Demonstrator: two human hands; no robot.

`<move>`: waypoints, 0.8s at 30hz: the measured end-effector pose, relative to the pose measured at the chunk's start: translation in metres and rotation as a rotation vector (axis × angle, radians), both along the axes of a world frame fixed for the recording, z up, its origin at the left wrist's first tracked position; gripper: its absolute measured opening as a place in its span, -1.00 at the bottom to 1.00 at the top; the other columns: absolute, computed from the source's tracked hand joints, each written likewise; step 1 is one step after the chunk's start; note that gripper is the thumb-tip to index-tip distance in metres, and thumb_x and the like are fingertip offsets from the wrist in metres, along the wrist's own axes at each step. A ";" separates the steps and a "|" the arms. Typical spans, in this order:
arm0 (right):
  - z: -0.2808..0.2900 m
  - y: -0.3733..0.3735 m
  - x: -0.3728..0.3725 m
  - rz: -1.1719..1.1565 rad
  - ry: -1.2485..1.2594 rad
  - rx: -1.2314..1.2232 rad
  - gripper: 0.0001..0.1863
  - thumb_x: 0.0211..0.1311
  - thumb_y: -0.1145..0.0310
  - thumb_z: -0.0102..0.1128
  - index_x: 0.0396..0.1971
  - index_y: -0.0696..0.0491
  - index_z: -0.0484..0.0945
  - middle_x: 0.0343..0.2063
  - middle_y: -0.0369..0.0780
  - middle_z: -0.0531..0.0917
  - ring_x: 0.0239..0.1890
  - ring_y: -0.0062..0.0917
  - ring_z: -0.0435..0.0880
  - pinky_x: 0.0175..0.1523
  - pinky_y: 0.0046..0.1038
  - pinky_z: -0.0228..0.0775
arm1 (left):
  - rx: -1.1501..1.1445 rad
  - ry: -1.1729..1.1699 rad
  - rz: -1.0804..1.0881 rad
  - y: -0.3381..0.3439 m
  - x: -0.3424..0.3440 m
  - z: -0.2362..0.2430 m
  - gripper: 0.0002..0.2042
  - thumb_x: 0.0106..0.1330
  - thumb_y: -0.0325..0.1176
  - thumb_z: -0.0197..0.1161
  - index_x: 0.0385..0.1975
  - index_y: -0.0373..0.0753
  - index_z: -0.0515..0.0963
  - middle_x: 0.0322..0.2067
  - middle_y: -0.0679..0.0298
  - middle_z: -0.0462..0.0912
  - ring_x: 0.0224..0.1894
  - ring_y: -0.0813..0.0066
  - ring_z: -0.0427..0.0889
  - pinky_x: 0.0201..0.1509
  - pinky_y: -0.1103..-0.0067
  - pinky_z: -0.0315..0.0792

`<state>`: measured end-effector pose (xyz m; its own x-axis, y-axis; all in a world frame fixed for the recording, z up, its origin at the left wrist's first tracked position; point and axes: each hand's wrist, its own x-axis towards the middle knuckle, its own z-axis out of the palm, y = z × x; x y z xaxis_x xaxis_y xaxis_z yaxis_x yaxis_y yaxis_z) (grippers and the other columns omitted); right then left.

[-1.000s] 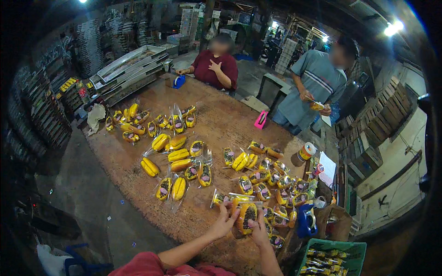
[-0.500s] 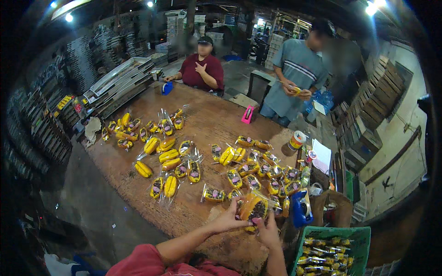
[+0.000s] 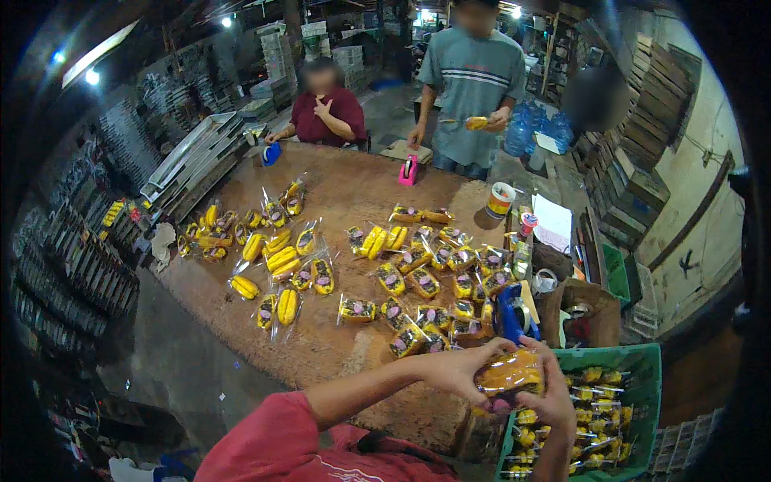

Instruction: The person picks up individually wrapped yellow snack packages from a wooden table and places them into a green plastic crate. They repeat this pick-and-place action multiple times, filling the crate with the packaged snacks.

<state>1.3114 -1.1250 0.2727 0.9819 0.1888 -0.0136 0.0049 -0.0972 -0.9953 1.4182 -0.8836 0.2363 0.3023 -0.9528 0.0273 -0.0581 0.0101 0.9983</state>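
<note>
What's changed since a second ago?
The left hand and right hand have carried the wrapped bun right, toward the green crate, turning it brown side up. The standing co-worker freed one hand, now at the pink tape dispenser. The seated co-worker stayed put.

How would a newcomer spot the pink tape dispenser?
Find the big brown table. At its far edge, before the standing person in grey, sits the tape dispenser. It alone is pink; the near dispenser and far-left dispenser are blue.

The hands point(image 3: 459, 369) partly hid the wrapped bun point(image 3: 511, 371); the lower edge cropped the green crate point(image 3: 645, 402); the standing co-worker's head point(image 3: 476, 19) was blurred.
</note>
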 end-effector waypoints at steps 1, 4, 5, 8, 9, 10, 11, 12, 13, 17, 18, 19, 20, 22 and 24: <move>0.002 -0.010 -0.013 -0.079 0.010 0.081 0.02 -0.04 0.18 0.63 0.45 0.13 0.30 0.30 -0.17 0.50 0.34 -0.40 0.51 0.46 -0.29 0.31 | -0.075 -0.025 -0.005 -0.016 -0.003 0.000 0.05 0.13 -0.13 0.59 0.53 -0.21 0.00 0.35 0.05 0.37 0.39 0.25 0.39 0.45 0.35 0.35; 0.002 -0.044 -0.039 -0.300 -0.159 0.037 -0.01 0.03 0.01 0.53 0.42 0.17 0.33 0.23 -0.17 0.55 0.28 -0.38 0.57 0.43 -0.28 0.35 | -0.149 0.194 0.027 -0.073 -0.008 -0.006 -0.05 0.25 0.03 0.50 0.52 -0.22 0.10 0.34 0.14 0.40 0.39 0.32 0.39 0.46 0.35 0.33; -0.002 -0.054 -0.050 -0.414 -0.213 0.049 -0.06 0.10 -0.08 0.39 0.40 0.19 0.36 0.24 -0.15 0.56 0.28 -0.35 0.57 0.41 -0.27 0.38 | -0.157 0.301 0.006 -0.087 -0.008 -0.010 -0.12 0.33 0.19 0.35 0.51 -0.21 0.19 0.36 0.21 0.41 0.44 0.38 0.34 0.51 0.36 0.25; -0.019 -0.092 -0.066 -0.585 -0.360 0.161 -0.30 0.15 0.12 0.12 0.27 0.22 0.50 0.32 -0.05 0.52 0.34 -0.25 0.54 0.42 -0.21 0.40 | -0.402 0.395 0.149 -0.147 -0.039 -0.025 0.10 0.20 0.50 0.31 0.55 -0.21 0.15 0.45 0.21 0.31 0.52 0.29 0.28 0.59 0.30 0.13; -0.026 -0.103 -0.075 -0.593 -0.367 0.194 -0.29 0.16 0.13 0.12 0.29 0.21 0.48 0.33 -0.05 0.51 0.36 -0.27 0.51 0.47 -0.22 0.32 | -0.431 0.343 0.214 -0.167 -0.053 -0.029 0.19 0.10 0.50 0.41 0.58 -0.19 0.09 0.47 0.18 0.28 0.52 0.25 0.29 0.60 0.26 0.12; -0.033 -0.114 -0.084 -0.693 -0.341 0.191 -0.28 0.16 0.14 0.11 0.31 0.20 0.46 0.34 -0.06 0.50 0.39 -0.28 0.47 0.51 -0.22 0.24 | -0.478 0.404 0.137 -0.182 -0.065 -0.032 0.20 0.11 0.15 0.61 0.62 -0.22 -0.05 0.47 0.15 0.23 0.51 0.27 0.26 0.59 0.32 0.15; -0.039 -0.128 -0.095 -0.736 -0.355 0.157 -0.28 0.18 0.14 0.11 0.33 0.19 0.44 0.36 -0.06 0.48 0.41 -0.30 0.44 0.55 -0.23 0.17 | -0.433 0.466 0.154 -0.201 -0.079 -0.033 0.28 -0.04 -0.04 0.75 0.62 -0.21 -0.05 0.45 0.13 0.28 0.48 0.28 0.32 0.56 0.33 0.24; -0.048 -0.135 -0.107 -0.794 -0.372 0.205 -0.28 0.20 0.15 0.09 0.36 0.18 0.41 0.39 -0.07 0.45 0.42 -0.31 0.42 0.56 -0.24 0.15 | -0.447 0.493 0.159 -0.220 -0.092 -0.035 0.27 -0.10 -0.14 0.79 0.60 -0.20 0.00 0.40 0.15 0.34 0.44 0.28 0.38 0.53 0.36 0.28; -0.056 -0.144 -0.111 -0.835 -0.402 0.261 -0.27 0.22 0.16 0.07 0.38 0.18 0.38 0.41 -0.07 0.42 0.43 -0.32 0.40 0.57 -0.26 0.12 | -0.441 0.497 0.156 -0.238 -0.097 -0.034 0.23 -0.08 -0.15 0.77 0.58 -0.20 0.02 0.38 0.16 0.37 0.43 0.28 0.40 0.54 0.36 0.28; -0.087 -0.171 -0.141 -0.905 -0.402 0.421 -0.28 0.33 0.22 0.02 0.47 0.18 0.26 0.46 -0.10 0.33 0.46 -0.33 0.35 0.57 -0.31 0.10 | -0.431 0.672 0.115 -0.286 -0.113 -0.034 0.05 0.04 -0.27 0.66 0.52 -0.21 0.10 0.36 0.17 0.39 0.42 0.28 0.42 0.54 0.38 0.27; -0.091 -0.177 -0.147 -0.965 -0.313 0.342 -0.29 0.37 0.25 0.02 0.49 0.18 0.22 0.47 -0.11 0.32 0.46 -0.34 0.34 0.57 -0.31 0.09 | -0.423 0.642 0.113 -0.295 -0.115 -0.036 0.01 0.07 -0.31 0.62 0.51 -0.21 0.11 0.36 0.17 0.39 0.42 0.29 0.42 0.55 0.39 0.26; -0.094 -0.185 -0.151 -1.009 -0.218 0.289 -0.29 0.40 0.27 0.01 0.50 0.19 0.18 0.47 -0.12 0.31 0.47 -0.35 0.32 0.57 -0.31 0.09 | -0.409 0.630 0.110 -0.302 -0.117 -0.038 -0.04 0.09 -0.34 0.57 0.50 -0.21 0.12 0.36 0.17 0.39 0.42 0.29 0.41 0.55 0.39 0.25; -0.094 -0.190 -0.159 -1.033 -0.117 0.344 -0.30 0.44 0.30 0.01 0.53 0.18 0.14 0.50 -0.13 0.27 0.49 -0.37 0.28 0.58 -0.31 0.08 | -0.418 0.631 0.096 -0.308 -0.118 -0.040 -0.08 0.11 -0.38 0.52 0.49 -0.21 0.13 0.36 0.17 0.39 0.43 0.30 0.41 0.56 0.39 0.25; -0.088 -0.199 -0.175 -0.944 -0.150 0.409 -0.31 0.53 0.37 0.01 0.57 0.16 0.07 0.55 -0.14 0.19 0.54 -0.40 0.19 0.59 -0.30 0.05 | -0.347 0.593 0.034 -0.321 -0.115 -0.046 -0.15 0.13 -0.51 0.38 0.49 -0.20 0.13 0.36 0.19 0.39 0.44 0.31 0.39 0.56 0.39 0.24; -0.081 -0.206 -0.182 -0.911 -0.158 0.310 -0.22 0.49 0.31 0.14 0.59 0.13 0.05 0.55 -0.13 0.19 0.56 -0.41 0.18 0.58 -0.32 0.06 | -0.279 0.652 -0.020 -0.332 -0.110 -0.054 -0.15 0.14 -0.56 0.33 0.50 -0.18 0.12 0.36 0.20 0.38 0.45 0.31 0.38 0.55 0.39 0.24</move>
<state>1.1294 -1.3313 0.1918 0.7396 -0.6709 0.0532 0.1936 0.1363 -0.9716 1.3081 -1.2156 0.1827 0.3225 -0.9422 0.0905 0.5530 0.2652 0.7899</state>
